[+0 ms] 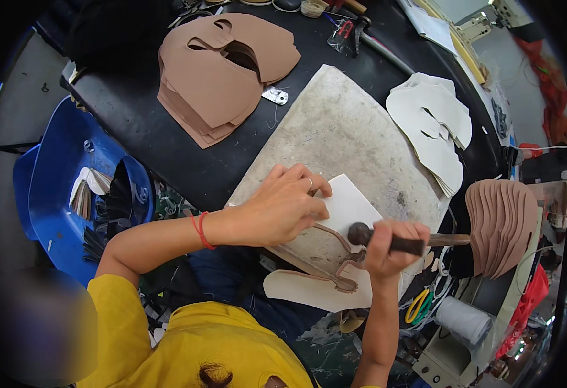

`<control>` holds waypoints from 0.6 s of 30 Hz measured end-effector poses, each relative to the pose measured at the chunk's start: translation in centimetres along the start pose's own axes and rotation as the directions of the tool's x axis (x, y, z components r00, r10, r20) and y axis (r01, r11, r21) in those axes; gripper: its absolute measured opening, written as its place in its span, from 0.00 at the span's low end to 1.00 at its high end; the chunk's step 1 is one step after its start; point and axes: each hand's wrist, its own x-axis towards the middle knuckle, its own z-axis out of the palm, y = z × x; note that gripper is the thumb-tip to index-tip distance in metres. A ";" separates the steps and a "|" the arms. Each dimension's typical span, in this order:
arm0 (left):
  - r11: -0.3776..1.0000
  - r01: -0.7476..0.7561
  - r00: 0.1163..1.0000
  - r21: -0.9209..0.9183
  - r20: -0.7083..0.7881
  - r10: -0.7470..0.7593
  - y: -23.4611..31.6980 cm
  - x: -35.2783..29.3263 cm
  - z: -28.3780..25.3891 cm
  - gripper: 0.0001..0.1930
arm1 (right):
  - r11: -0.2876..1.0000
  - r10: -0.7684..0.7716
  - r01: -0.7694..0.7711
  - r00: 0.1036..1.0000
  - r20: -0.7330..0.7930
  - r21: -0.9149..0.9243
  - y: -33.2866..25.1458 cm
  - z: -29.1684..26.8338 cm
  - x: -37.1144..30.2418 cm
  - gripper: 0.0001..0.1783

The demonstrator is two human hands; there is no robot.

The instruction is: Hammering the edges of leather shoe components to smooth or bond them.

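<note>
You wear a plain-looking yellow top (244,326) with a short, loose sleeve (116,310) on your left arm, ending above the elbow. Toward the lower edge of the view, its front bears a dark brown, ragged-edged mark (215,374); you cannot tell whether it is printed. A thin red cord bracelet (200,231) circles your left wrist, and a slim, pale metallic ring (310,185) sits on one finger of your left hand (283,207). Your right hand (393,251) and forearm are bare.

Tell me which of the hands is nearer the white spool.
Right. The right hand is up and left of the spool; the left hand is farther off, beyond the right hand.
</note>
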 end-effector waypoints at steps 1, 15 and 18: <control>0.998 0.053 0.997 -0.027 0.050 -0.051 0.1 0.1 -0.6 0.08 | 0.995 0.015 -0.014 1.000 -0.003 0.094 -1.0 -0.8 0.6 0.07; 0.997 0.080 0.986 -0.018 0.147 -0.077 -0.2 1.8 -0.5 0.12 | 0.998 -0.015 0.020 0.997 -0.074 0.059 -3.6 2.8 0.1 0.12; 0.854 -0.019 0.999 0.519 0.041 -0.003 4.3 1.7 1.1 0.15 | 1.000 -0.016 0.016 0.976 -0.217 -0.002 -0.8 0.3 -0.6 0.09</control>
